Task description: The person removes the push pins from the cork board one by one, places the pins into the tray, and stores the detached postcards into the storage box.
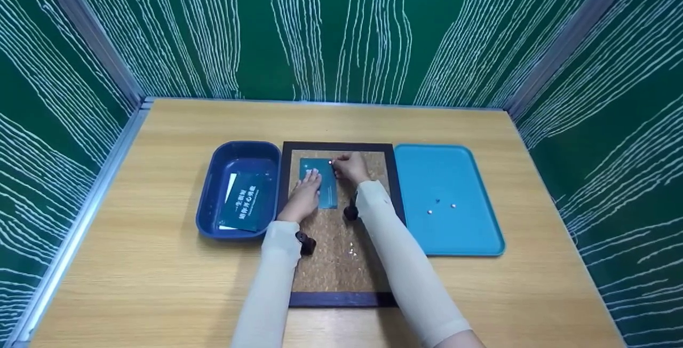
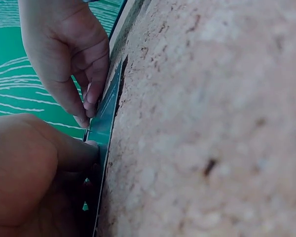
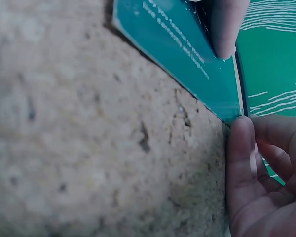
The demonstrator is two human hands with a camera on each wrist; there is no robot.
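Observation:
A dark green printed card (image 1: 327, 193) lies on the upper left part of a framed corkboard (image 1: 325, 270). My left hand (image 1: 305, 196) rests on the card with fingers extended, holding it against the cork. At the card's upper right corner, my right hand (image 1: 350, 167) pinches a small pushpin (image 1: 330, 162) between thumb and fingertips. The right wrist view shows those fingertips against the corner of the card (image 3: 187, 54), mostly covering the pin. From the left wrist view, the card's near edge stands slightly off the cork.
Left of the board is a dark blue bin (image 1: 201, 214) with green cards (image 1: 243, 204) and something white under them. To the right sits a light blue tray (image 1: 448, 236) bearing a few small pins (image 1: 453, 206). Green patterned panels (image 1: 363, 33) enclose the wooden table (image 1: 160, 273).

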